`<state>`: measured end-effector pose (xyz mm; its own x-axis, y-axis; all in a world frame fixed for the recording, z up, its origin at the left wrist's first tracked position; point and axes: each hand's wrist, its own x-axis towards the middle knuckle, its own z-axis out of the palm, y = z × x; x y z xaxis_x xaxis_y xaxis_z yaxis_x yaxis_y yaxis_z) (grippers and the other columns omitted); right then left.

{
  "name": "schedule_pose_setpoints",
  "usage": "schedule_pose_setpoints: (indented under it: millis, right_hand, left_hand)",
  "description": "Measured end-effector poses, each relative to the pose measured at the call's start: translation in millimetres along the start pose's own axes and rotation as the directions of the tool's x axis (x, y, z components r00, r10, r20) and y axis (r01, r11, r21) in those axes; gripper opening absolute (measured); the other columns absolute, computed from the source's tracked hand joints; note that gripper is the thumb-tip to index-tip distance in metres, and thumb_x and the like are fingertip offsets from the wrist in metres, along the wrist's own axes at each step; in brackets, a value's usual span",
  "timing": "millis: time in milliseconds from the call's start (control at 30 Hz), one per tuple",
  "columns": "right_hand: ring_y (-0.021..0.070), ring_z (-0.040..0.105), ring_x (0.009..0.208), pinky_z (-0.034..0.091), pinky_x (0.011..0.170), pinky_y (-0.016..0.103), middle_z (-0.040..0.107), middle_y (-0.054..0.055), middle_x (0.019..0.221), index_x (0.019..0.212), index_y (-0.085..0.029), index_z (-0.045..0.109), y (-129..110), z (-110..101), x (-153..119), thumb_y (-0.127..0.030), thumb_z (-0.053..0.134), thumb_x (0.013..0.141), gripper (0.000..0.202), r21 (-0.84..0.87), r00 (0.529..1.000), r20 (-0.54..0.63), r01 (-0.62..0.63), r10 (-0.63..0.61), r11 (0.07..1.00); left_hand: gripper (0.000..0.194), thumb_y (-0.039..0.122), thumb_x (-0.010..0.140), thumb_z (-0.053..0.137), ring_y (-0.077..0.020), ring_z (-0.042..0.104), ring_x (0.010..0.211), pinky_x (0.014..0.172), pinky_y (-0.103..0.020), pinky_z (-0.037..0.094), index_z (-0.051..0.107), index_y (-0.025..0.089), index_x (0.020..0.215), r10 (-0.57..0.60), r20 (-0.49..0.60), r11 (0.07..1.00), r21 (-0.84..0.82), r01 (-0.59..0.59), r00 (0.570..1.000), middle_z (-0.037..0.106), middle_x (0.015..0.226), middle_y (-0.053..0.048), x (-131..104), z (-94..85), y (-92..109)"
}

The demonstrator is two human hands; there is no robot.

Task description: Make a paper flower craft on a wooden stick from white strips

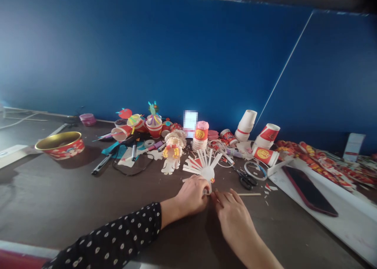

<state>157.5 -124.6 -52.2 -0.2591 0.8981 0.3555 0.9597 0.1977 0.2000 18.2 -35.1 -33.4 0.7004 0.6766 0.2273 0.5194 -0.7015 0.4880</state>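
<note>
"What are the hands gripping?"
"I can't tell. The left hand (pixel 191 193) curls at the near edge of the central white paper fan (pixel 207 173); the right hand (pixel 235 216) partly covers a thin stick (pixel 251 194)."
"Farther right?"
"Black scissors (pixel 246 181)."

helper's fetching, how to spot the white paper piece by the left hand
From the blue wall, come down to the left hand on the dark table. Just beyond it, the white paper piece spreads straight strips like rays, unlike the frilly piece left of it.

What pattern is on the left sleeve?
The left sleeve is black with small white motifs; head view.
</note>
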Motion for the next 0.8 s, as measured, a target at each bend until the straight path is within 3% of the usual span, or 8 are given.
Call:
schedule_pose_setpoints:
  millis: [200,367,633,800]
  right_hand:
    - [0.0182,0.056,0.092,0.028,0.095,0.037,0.064,0.006,0.099,0.104,-0.016,0.062,-3,-1,5,-0.006,0.047,0.080,0.029,0.011,0.998,0.036,-0.047,0.046,0.999]
    - [0.0182,0.056,0.088,0.028,0.093,0.038,0.064,0.006,0.092,0.091,-0.018,0.065,-6,-4,11,-0.007,0.044,0.083,0.025,0.001,0.996,0.072,-0.061,0.060,0.998]
    - [0.0181,0.054,0.086,0.035,0.084,0.034,0.060,0.007,0.103,0.096,-0.018,0.063,-6,-9,15,-0.008,0.042,0.084,0.027,-0.039,0.991,0.103,-0.081,0.084,0.996]
    - [0.0194,0.052,0.083,0.037,0.077,0.033,0.059,0.007,0.099,0.099,-0.018,0.063,-6,-13,19,-0.009,0.042,0.084,0.027,-0.067,0.985,0.132,-0.102,0.110,0.993]
  left_hand:
    - [0.018,0.016,0.069,0.054,-0.0207,0.055,0.089,0.081,-0.030,0.043,0.059,0.017,0.086,0.007,-0.011,1.000,-0.016,-0.008,1.000,0.060,0.094,-0.007,0,0.9,-3]
    - [0.018,0.018,0.070,0.054,-0.0210,0.055,0.090,0.080,-0.029,0.043,0.060,0.017,0.087,-0.012,0.007,1.000,-0.011,0.012,1.000,0.059,0.095,-0.007,1,-0.4,-4]
    - [0.017,0.025,0.075,0.053,-0.0215,0.056,0.089,0.079,-0.029,0.044,0.060,0.016,0.089,0.008,-0.022,1.000,0.000,-0.008,1.000,0.060,0.093,-0.007,1,4.2,-8]
    - [0.015,0.027,0.077,0.053,-0.0213,0.056,0.088,0.078,-0.028,0.044,0.060,0.017,0.085,0.002,0.001,1.000,-0.001,-0.002,1.000,0.060,0.091,-0.007,1,2.1,-7]
